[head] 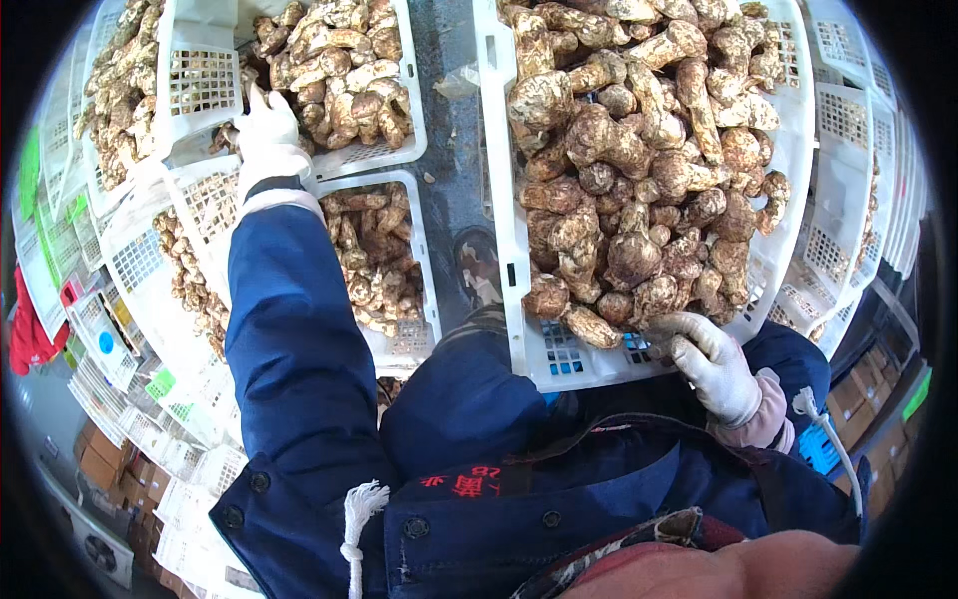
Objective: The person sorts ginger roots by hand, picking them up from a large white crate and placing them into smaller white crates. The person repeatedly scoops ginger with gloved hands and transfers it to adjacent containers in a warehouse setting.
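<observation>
My left hand [268, 129], in a white glove, reaches into a white plastic crate [419, 142] of mushrooms [337, 82] at the upper left. It is at the crate's near left part, by dark mushrooms; whether its fingers hold one is hidden. My right hand [707, 363], in a white glove soiled at the fingers, is at the near edge of a large white crate [505, 224] heaped with brown and cream mushrooms [636, 172]. Its fingers are curled beside the lowest mushrooms, and their tips are partly hidden, so I cannot tell whether they grip anything.
Below the upper left crate stands a smaller crate [428, 284] of darker mushrooms. More crates of mushrooms [120, 97] lie at the far left. Stacked white crates [846, 180] line the right. A dark floor strip [449, 112] runs between the crates. Cardboard boxes [101, 457] stand lower left.
</observation>
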`<state>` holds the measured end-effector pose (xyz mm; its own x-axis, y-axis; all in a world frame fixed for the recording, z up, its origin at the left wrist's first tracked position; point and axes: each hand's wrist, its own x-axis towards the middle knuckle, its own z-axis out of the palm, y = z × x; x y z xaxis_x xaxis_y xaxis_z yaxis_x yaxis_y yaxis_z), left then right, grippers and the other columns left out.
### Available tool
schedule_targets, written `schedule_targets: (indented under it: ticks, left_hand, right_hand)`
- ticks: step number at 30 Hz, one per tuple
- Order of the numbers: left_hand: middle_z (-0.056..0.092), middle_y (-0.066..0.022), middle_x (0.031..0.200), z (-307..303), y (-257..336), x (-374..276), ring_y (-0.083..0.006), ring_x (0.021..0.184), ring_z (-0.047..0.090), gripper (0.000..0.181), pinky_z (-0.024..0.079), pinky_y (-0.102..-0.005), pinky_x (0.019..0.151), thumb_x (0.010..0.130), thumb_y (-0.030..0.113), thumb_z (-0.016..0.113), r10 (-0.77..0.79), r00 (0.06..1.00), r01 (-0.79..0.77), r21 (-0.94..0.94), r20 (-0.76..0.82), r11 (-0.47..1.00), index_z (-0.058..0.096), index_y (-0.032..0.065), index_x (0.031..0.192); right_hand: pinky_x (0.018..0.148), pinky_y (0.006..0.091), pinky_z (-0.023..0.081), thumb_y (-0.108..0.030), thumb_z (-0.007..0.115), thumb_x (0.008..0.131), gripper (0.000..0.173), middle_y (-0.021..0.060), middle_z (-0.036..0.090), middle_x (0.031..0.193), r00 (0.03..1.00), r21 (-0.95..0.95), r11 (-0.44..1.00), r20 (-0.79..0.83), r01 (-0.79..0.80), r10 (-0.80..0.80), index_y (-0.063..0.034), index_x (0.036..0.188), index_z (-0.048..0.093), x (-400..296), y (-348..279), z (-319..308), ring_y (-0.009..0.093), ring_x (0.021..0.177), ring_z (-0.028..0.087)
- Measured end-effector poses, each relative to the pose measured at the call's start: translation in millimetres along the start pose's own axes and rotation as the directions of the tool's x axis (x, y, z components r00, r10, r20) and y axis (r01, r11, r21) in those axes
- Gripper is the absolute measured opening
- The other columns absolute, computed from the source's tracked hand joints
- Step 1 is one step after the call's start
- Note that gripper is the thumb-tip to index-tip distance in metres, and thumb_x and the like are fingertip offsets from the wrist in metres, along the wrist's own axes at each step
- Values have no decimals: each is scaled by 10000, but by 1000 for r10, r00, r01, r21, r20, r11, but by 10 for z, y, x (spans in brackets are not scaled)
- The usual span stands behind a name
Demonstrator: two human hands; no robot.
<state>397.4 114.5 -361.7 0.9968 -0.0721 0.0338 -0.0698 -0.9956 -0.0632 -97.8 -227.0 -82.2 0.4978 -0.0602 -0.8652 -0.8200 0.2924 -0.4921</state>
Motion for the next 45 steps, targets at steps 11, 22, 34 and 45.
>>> schedule_targets:
  ticks: [11,22,34,45]
  left_hand:
    - [560,-260,1353,-100,-29,1,-419,1249,531,605,401,-428,1078,922,370,601,8,989,-86,-542,-146,836,510,-7,1387]
    - [570,-180,1209,35,151,-133,-241,982,630,542,591,-325,797,923,216,659,-331,838,372,-898,434,-236,461,-49,1352]
    - [240,-339,1545,-33,289,-87,-505,1359,372,650,355,-467,1121,952,346,543,459,884,-451,-425,-90,785,299,285,1551]
    - [364,-185,1547,208,-54,-55,-355,1409,375,616,320,-487,1136,1010,391,398,214,970,-238,-260,-117,936,314,51,1517]
  right_hand:
    - [903,306,502,-147,549,985,322,91,666,1161,1000,-38,999,-5,17,-17,27,1250,607,42,21,-26,161,1023,628]
    - [913,303,497,-126,546,983,309,82,669,1138,1000,-27,999,0,-28,28,30,1242,610,52,-37,-33,150,1035,618]
    - [911,308,497,-155,557,988,305,82,678,1129,999,-35,999,-16,-29,29,30,1222,620,55,-28,-8,159,1029,628]
    - [918,317,502,-165,562,987,321,101,669,1154,1000,-33,999,1,23,-23,34,1235,607,65,24,-35,172,1036,628]
